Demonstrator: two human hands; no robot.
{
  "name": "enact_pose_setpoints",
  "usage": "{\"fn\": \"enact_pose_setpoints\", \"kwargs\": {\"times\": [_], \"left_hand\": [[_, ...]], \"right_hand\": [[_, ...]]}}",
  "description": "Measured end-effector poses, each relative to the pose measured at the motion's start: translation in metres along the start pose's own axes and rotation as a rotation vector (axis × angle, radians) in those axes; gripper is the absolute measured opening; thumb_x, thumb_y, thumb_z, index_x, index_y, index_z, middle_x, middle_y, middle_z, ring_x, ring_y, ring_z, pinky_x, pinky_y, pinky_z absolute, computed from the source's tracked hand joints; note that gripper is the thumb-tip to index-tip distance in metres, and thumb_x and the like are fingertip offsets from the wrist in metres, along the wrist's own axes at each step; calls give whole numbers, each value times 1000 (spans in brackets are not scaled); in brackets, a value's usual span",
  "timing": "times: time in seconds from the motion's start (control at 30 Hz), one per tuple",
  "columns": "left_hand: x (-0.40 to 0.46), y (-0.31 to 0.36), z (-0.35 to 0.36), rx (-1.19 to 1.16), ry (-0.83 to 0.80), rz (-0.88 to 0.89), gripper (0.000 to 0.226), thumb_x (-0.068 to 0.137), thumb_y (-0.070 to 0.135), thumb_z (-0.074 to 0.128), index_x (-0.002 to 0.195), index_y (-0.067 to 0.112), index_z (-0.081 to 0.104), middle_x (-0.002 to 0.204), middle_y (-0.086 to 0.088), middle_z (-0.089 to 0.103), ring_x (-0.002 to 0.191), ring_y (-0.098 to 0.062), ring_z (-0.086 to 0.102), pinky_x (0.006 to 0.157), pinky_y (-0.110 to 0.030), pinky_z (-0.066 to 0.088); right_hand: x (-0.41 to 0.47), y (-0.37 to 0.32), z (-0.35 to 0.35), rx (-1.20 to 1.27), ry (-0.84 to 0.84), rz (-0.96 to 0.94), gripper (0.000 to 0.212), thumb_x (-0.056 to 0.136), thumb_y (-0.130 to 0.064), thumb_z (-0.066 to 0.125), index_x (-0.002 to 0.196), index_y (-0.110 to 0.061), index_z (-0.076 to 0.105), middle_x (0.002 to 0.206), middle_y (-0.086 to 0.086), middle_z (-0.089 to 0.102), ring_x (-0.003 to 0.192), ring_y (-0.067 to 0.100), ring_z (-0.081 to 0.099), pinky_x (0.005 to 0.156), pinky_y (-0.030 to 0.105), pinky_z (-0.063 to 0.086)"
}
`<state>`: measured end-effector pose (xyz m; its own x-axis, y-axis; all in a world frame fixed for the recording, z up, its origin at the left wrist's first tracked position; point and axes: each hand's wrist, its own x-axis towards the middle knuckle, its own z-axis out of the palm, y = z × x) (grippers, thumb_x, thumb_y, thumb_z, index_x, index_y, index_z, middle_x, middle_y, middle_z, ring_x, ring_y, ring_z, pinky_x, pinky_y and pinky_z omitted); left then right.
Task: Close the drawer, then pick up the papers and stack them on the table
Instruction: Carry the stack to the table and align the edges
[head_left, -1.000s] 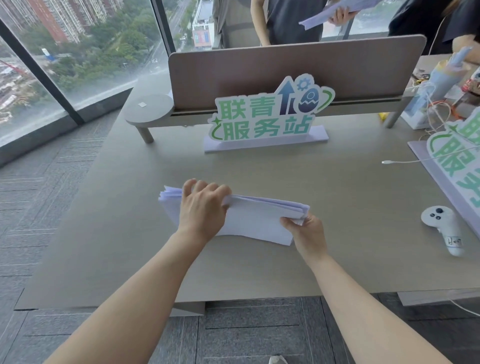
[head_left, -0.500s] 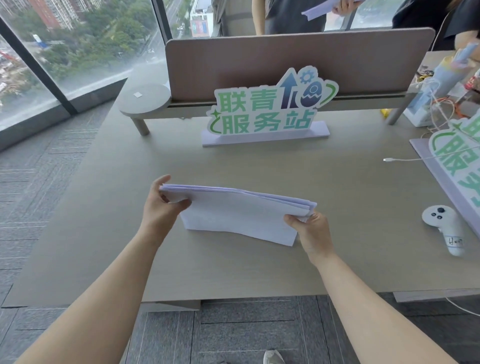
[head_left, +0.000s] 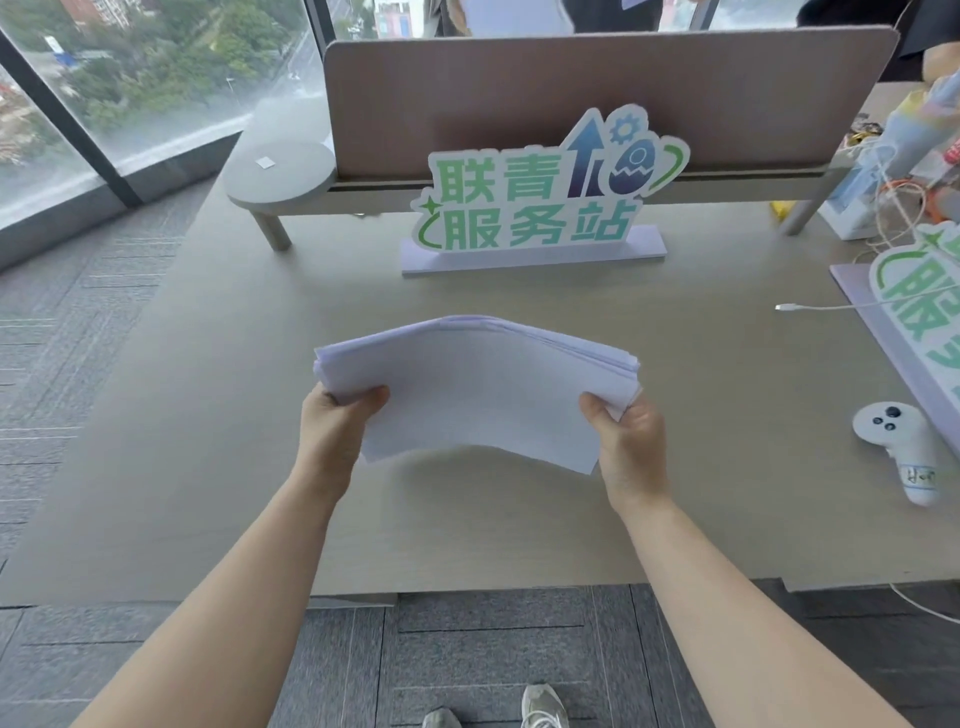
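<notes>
A stack of white papers (head_left: 478, 384) hangs above the grey table (head_left: 218, 467), bowed upward in the middle. My left hand (head_left: 337, 431) pinches its near left corner, thumb on top. At the near right corner my right hand (head_left: 628, 441) grips the stack the same way. The lower edge of the papers casts a shadow on the tabletop, so the stack is lifted off it. No drawer is in view.
A green and white standing sign (head_left: 540, 197) is behind the papers, in front of a brown desk divider (head_left: 597, 88). A white controller (head_left: 904, 447), a white cable (head_left: 815, 308) and another sign (head_left: 914, 306) lie at the right. People stand behind the divider.
My left hand moved from the top of the stack to its left corner. Both hands then lifted the papers off the table and tilted them toward me, so they bow upward.
</notes>
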<state>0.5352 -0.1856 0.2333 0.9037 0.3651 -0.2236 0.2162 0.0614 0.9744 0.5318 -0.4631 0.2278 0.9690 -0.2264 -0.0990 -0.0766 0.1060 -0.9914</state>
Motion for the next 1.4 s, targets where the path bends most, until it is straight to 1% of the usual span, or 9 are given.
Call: {"fn": "enact_pose_setpoints", "kwargs": {"times": [0.17,0.27,0.37,0.5,0.67,0.83,1.03,1.2,1.4], "left_hand": [[-9,-4,10,-108,23,45,51,61,34,77,103,21,50,93,5,64,78,-1,65,62,-12,49],[-6,9,18,-184,71,63,43,65,48,70,89,22,46,80,6,51,64,0,55,59,-14,41],[3,18,20,-210,166,37,58,61,67,67,84,20,42,86,-3,37,80,-16,36,69,-33,26],[7,24,22,-226,228,-4,51,63,60,72,76,23,38,87,-2,36,81,-19,33,74,-36,22],[8,21,22,-246,227,4,32,72,43,70,69,24,45,75,2,45,78,-19,41,75,-33,30],[8,22,23,-246,229,-2,41,72,50,72,62,26,41,69,5,41,72,-18,38,69,-33,30],[8,27,27,-245,272,20,22,79,35,64,69,25,47,67,11,42,68,-9,39,67,-24,30],[12,28,28,-201,263,1,17,88,29,64,76,24,53,69,9,45,69,-9,42,70,-23,33],[16,27,26,-202,244,-9,21,86,40,62,80,22,53,74,9,44,75,-11,41,74,-27,30]], "right_hand": [[-6,12,-1,-17,-16,-26,33,86,-23,66,116,-9,64,110,3,73,104,18,68,89,32,53],[-2,2,2,1,72,-107,33,81,-43,64,100,-15,65,93,3,67,87,17,62,76,26,48],[5,-9,9,28,165,-131,28,78,-55,60,80,-27,60,76,-5,54,75,14,50,67,26,40],[12,-18,18,-2,234,-86,36,86,-47,58,54,-34,49,56,-18,36,61,10,33,59,26,27],[16,-14,19,75,261,-84,39,85,-31,57,61,-21,28,68,-4,24,70,21,22,65,36,18],[17,-16,20,86,310,-17,56,82,-49,62,60,-7,33,71,7,28,70,25,27,66,40,20],[22,-16,21,45,304,-59,26,84,-37,50,71,-21,66,80,1,69,78,20,60,72,35,40],[24,-16,24,10,289,-93,19,85,-32,53,77,-21,67,71,-22,66,76,5,56,74,28,38],[26,-9,18,34,176,-103,29,81,-59,60,86,-30,66,87,-8,70,92,24,60,87,44,43]]}}
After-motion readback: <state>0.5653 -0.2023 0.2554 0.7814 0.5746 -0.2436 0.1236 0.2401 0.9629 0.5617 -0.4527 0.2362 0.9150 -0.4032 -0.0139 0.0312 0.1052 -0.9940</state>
